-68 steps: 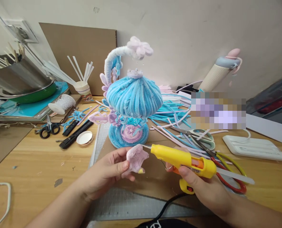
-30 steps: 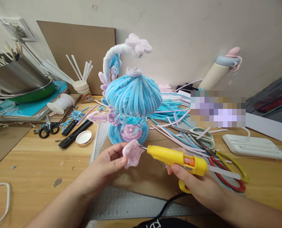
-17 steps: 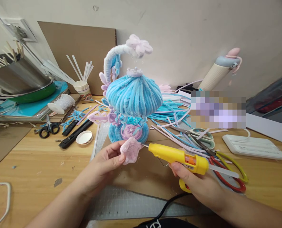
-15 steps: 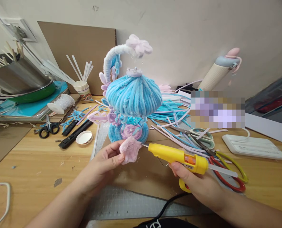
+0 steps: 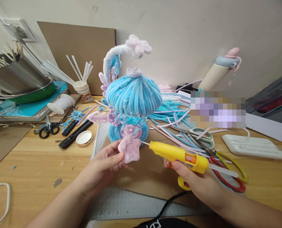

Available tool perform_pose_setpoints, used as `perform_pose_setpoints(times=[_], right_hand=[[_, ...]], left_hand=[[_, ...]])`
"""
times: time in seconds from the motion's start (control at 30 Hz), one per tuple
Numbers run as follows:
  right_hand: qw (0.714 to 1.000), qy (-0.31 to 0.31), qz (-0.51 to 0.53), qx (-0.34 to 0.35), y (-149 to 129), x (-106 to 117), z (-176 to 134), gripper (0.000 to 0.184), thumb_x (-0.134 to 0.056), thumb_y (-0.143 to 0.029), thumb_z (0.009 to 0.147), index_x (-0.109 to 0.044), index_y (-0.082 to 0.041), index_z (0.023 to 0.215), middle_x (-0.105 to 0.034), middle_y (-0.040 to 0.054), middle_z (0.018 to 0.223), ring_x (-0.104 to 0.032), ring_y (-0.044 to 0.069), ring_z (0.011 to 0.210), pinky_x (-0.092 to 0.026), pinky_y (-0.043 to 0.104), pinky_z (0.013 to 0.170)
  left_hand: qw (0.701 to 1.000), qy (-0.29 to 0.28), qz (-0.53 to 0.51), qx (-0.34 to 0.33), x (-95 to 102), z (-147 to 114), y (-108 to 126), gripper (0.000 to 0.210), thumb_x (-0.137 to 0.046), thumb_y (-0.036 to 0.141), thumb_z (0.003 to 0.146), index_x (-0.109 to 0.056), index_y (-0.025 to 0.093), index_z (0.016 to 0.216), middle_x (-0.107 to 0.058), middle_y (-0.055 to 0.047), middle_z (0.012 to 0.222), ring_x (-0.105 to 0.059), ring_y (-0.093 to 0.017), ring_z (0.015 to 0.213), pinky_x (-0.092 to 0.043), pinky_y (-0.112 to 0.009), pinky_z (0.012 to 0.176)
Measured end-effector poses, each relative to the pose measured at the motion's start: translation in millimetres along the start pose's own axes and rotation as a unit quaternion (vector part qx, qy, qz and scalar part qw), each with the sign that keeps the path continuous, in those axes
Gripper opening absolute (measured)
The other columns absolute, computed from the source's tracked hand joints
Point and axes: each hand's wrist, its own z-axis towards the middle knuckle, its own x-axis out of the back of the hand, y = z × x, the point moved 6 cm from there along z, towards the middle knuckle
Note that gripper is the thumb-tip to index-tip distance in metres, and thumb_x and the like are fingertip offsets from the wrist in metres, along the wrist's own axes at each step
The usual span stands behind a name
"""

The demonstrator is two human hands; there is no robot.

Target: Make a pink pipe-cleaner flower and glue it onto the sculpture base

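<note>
Between thumb and fingers, my left hand [image 5: 111, 158] pinches a small pale pink fuzzy piece [image 5: 130, 149], its textured face toward me. My right hand [image 5: 194, 180] is wrapped round a yellow hot glue gun [image 5: 174, 153] with a clear glue stick [image 5: 223, 170] out of its back. The metal nozzle points left at the pink piece's right edge; whether they touch I cannot tell. Just behind stands a pipe-cleaner lamp model with a pleated blue shade [image 5: 134, 96], a white curved stem [image 5: 107, 65] and a blue round base [image 5: 113, 133], partly hidden by the pink piece.
Cardboard [image 5: 152, 180] lies over a grey cutting mat [image 5: 122, 205]. Right are red-and-yellow-handled scissors [image 5: 241, 167], loose pipe cleaners [image 5: 171, 110] and a white power strip [image 5: 253, 147]. Left are black scissors [image 5: 48, 129], a cutter knife [image 5: 74, 136] and a paper cup [image 5: 82, 90]. The gun's black cord [image 5: 166, 205] runs toward me.
The pink piece has turned in my left hand and shifted slightly left, its face showing more. The glue gun's nozzle has moved slightly right and up. The lamp model has not moved.
</note>
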Motion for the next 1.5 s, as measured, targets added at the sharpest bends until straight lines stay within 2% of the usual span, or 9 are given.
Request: perform_pose_setpoints(times=[0.27, 0.43, 0.57, 0.67, 0.77, 0.93, 1.17, 1.33, 1.5], right_hand=[[0.999, 0.012, -0.030, 0.032, -4, 0, -1, 0.029, -0.047, -0.046, 0.094, -0.060, -0.026, 0.077, -0.060, 0.0013, 0.071, -0.059, 0.020, 0.074, -0.051, 0.035, 0.065], [1.000, 0.004, -0.019, 0.004, 2, -2, -3, 0.031, -0.047, -0.048, 0.093, -0.059, -0.025, 0.076, -0.055, -0.0001, 0.064, -0.057, 0.018, 0.066, -0.050, 0.030, 0.057], [0.999, -0.018, -0.007, -0.027, 5, -5, -5, 0.032, -0.047, -0.050, 0.092, -0.065, -0.025, 0.083, -0.053, -0.0007, 0.062, -0.057, 0.018, 0.062, -0.049, 0.029, 0.053], [0.999, -0.026, -0.005, -0.039, 4, -5, -5, 0.033, -0.048, -0.052, 0.091, -0.066, -0.024, 0.083, -0.055, -0.0001, 0.062, -0.059, 0.019, 0.065, -0.051, 0.029, 0.055], [0.999, -0.015, 0.002, -0.040, 3, -3, -3, 0.034, -0.048, -0.052, 0.091, -0.066, -0.024, 0.083, -0.061, 0.0024, 0.070, -0.062, 0.021, 0.076, -0.055, 0.034, 0.067], [0.999, -0.020, 0.022, 0.012, -3, -2, 0, 0.034, -0.045, -0.050, 0.093, -0.065, -0.024, 0.085, -0.067, 0.0058, 0.085, -0.062, 0.024, 0.087, -0.054, 0.042, 0.081], [0.999, -0.029, -0.017, 0.013, -2, -4, -2, 0.035, -0.045, -0.050, 0.093, -0.063, -0.024, 0.077, -0.062, 0.0041, 0.079, -0.060, 0.022, 0.080, -0.053, 0.037, 0.073], [0.999, -0.041, -0.022, 0.022, -8, -4, -1, 0.034, -0.045, -0.046, 0.092, -0.057, -0.023, 0.070, -0.059, 0.0032, 0.074, -0.057, 0.019, 0.072, -0.050, 0.031, 0.060], [0.999, -0.036, -0.034, 0.018, -3, -6, -3, 0.030, -0.049, -0.044, 0.091, -0.059, -0.023, 0.072, -0.057, 0.0014, 0.072, -0.057, 0.018, 0.069, -0.052, 0.032, 0.063]], left_hand=[[1.000, -0.015, 0.000, 0.000, -2.4, 0, 0, 0.033, -0.075, 0.027, 0.076, -0.072, 0.016, 0.107, -0.064, -0.007, 0.094, -0.053, -0.014, 0.076, -0.045, -0.021, 0.066], [1.000, -0.017, 0.000, -0.008, -1.9, 1, 1, 0.031, -0.073, 0.027, 0.078, -0.072, 0.017, 0.107, -0.063, -0.006, 0.091, -0.052, -0.012, 0.074, -0.046, -0.020, 0.066], [1.000, -0.005, -0.001, -0.009, 0.8, 0, 1, 0.036, -0.074, 0.028, 0.076, -0.070, 0.019, 0.111, -0.064, -0.007, 0.101, -0.053, -0.013, 0.078, -0.046, -0.021, 0.068], [1.000, 0.000, 0.003, -0.009, 2.0, 0, 2, 0.037, -0.075, 0.027, 0.076, -0.070, 0.018, 0.111, -0.065, -0.008, 0.102, -0.054, -0.015, 0.081, -0.046, -0.022, 0.068], [1.000, 0.011, 0.001, -0.017, 3.4, 0, 3, 0.035, -0.075, 0.027, 0.076, -0.070, 0.018, 0.109, -0.065, -0.007, 0.098, -0.054, -0.014, 0.080, -0.045, -0.022, 0.068], [1.000, 0.006, -0.002, -0.017, 3.7, 0, 2, 0.033, -0.075, 0.026, 0.076, -0.071, 0.019, 0.108, -0.065, -0.007, 0.098, -0.055, -0.014, 0.079, -0.045, -0.022, 0.068], [1.000, 0.005, 0.004, -0.004, 2.2, -1, 0, 0.043, -0.078, 0.028, 0.073, -0.069, 0.019, 0.113, -0.067, -0.008, 0.103, -0.056, -0.016, 0.086, -0.045, -0.022, 0.071], [1.000, 0.009, -0.008, -0.022, 0.9, -1, 3, 0.035, -0.076, 0.026, 0.074, -0.072, 0.020, 0.108, -0.068, -0.006, 0.101, -0.057, -0.015, 0.082, -0.045, -0.022, 0.070], [0.999, 0.022, -0.013, -0.032, 4.9, 0, 5, 0.036, -0.077, 0.026, 0.074, -0.071, 0.020, 0.109, -0.068, -0.005, 0.095, -0.057, -0.013, 0.079, -0.047, -0.020, 0.068]])
